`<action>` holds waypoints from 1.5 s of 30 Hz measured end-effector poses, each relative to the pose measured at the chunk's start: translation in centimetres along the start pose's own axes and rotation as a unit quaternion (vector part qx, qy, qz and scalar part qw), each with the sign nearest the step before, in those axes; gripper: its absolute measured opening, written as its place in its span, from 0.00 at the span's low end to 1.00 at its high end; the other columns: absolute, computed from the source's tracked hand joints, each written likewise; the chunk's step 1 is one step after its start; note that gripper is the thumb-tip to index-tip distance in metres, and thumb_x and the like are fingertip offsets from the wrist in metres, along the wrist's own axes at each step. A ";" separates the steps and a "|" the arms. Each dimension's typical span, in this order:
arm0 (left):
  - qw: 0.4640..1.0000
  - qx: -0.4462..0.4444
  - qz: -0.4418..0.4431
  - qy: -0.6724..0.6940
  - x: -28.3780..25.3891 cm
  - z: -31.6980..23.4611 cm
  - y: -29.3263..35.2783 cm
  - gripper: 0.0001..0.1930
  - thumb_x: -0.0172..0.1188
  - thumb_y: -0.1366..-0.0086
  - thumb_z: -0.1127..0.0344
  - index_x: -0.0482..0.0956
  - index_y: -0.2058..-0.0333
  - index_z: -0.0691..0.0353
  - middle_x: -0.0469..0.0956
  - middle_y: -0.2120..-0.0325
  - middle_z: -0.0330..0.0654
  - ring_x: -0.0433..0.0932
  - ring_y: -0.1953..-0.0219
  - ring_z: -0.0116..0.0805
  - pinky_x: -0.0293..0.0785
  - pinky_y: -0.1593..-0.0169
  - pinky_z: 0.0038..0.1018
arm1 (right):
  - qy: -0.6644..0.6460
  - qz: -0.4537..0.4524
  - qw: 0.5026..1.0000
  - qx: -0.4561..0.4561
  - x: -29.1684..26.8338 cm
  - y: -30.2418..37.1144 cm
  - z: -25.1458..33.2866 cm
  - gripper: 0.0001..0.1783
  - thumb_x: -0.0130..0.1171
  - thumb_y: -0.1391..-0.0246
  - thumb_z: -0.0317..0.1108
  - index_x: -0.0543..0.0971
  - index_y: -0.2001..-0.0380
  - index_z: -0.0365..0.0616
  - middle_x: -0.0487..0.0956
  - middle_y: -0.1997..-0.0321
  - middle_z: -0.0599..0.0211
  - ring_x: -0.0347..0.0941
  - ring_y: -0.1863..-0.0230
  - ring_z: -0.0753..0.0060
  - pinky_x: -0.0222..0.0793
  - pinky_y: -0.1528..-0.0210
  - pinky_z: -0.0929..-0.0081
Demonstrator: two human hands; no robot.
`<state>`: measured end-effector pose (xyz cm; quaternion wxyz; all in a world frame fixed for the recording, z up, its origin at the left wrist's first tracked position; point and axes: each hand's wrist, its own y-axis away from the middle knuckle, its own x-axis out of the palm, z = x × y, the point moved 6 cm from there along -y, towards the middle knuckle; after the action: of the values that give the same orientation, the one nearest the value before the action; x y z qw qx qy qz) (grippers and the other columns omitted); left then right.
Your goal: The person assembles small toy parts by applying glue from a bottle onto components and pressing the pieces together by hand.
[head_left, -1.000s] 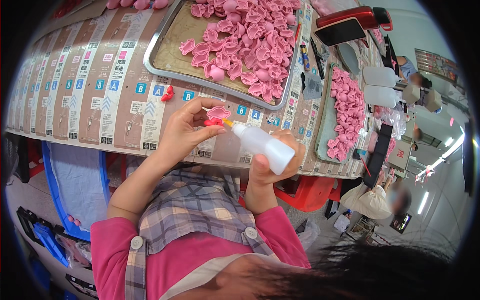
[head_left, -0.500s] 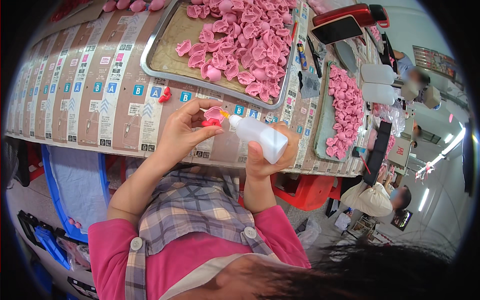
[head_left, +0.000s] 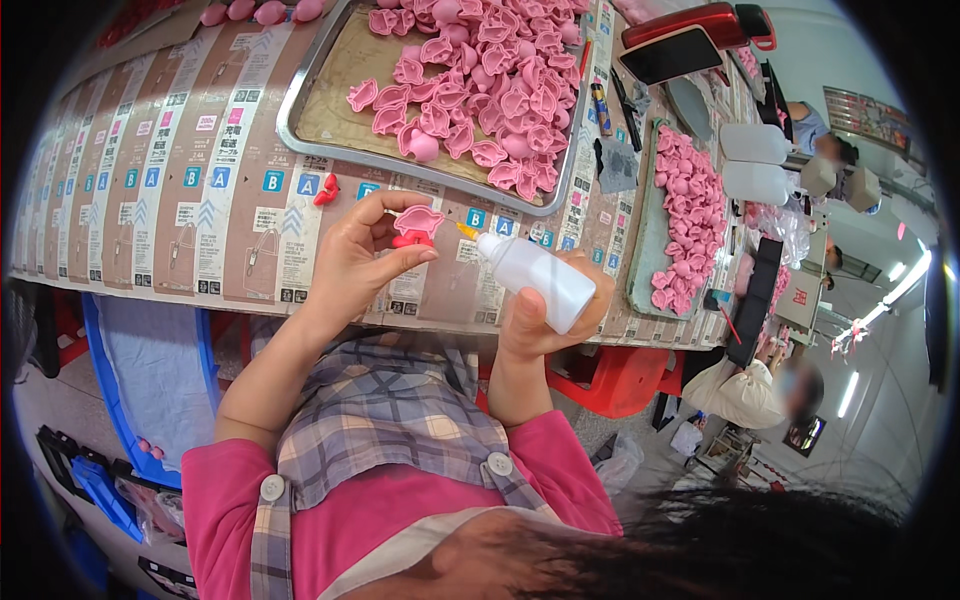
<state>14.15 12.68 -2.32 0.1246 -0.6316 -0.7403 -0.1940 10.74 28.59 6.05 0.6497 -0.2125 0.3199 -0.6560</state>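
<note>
Between its thumb and fingers, my left hand [head_left: 352, 255] pinches a hollow pink molded piece [head_left: 418, 221] together with a small red piece [head_left: 411, 240] below it. My right hand [head_left: 560, 315] is wrapped round a translucent white squeeze bottle [head_left: 537, 275]. The bottle tilts, and its orange nozzle tip [head_left: 467, 231] points left at the pink piece, a small gap away. Another small red piece [head_left: 327, 190] lies on the table left of my left hand. Beyond both hands, a metal tray [head_left: 290, 128] bears a heap of similar pink pieces [head_left: 480, 95].
A second tray [head_left: 640, 262] of pink pieces lies right. Behind it are a phone [head_left: 670, 57], a red flask [head_left: 690, 27] and white containers [head_left: 755, 185]. A blue bin [head_left: 110, 375] stands low left, a red stool [head_left: 615, 382] under the table edge. Other people sit farther right.
The bottle and my right hand have shifted right and slightly down, drawing the nozzle away from the pink piece. My left hand has tilted the pink piece and moved slightly left.
</note>
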 end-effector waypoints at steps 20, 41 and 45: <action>1.000 0.003 -0.008 0.005 -0.2 0.0 0.1 0.21 0.60 0.51 0.77 0.66 0.57 0.66 0.72 0.66 0.38 0.71 0.64 0.21 0.70 0.59 0.18 | 0.025 0.037 0.999 -0.020 0.3 -0.1 0.5 0.25 0.66 0.65 0.43 0.68 0.69 0.39 0.70 0.77 0.67 0.64 0.81 0.70 0.58 0.79 0.77; 0.999 -0.013 -0.036 0.035 -1.3 0.8 -0.4 0.22 0.59 0.50 0.74 0.67 0.54 0.67 0.71 0.65 0.38 0.73 0.66 0.26 0.71 0.60 0.22 | 0.142 -0.136 0.943 0.267 -13.6 -0.9 -11.4 0.20 0.59 0.55 0.39 0.67 0.64 0.35 0.71 0.70 0.65 0.67 0.69 0.76 0.64 0.65 0.79; 0.999 -0.007 -0.012 0.034 -0.9 0.7 -0.8 0.22 0.58 0.49 0.76 0.66 0.54 0.69 0.72 0.65 0.40 0.74 0.66 0.26 0.71 0.59 0.22 | 0.266 -0.068 0.901 0.336 -14.8 -0.5 -15.0 0.18 0.59 0.56 0.40 0.72 0.69 0.34 0.73 0.71 0.62 0.68 0.67 0.74 0.62 0.64 0.76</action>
<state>13.52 12.06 -3.41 0.1427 -0.6167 -0.7416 -0.2220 0.92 45.33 -2.17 0.5266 0.1797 0.2260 -0.7995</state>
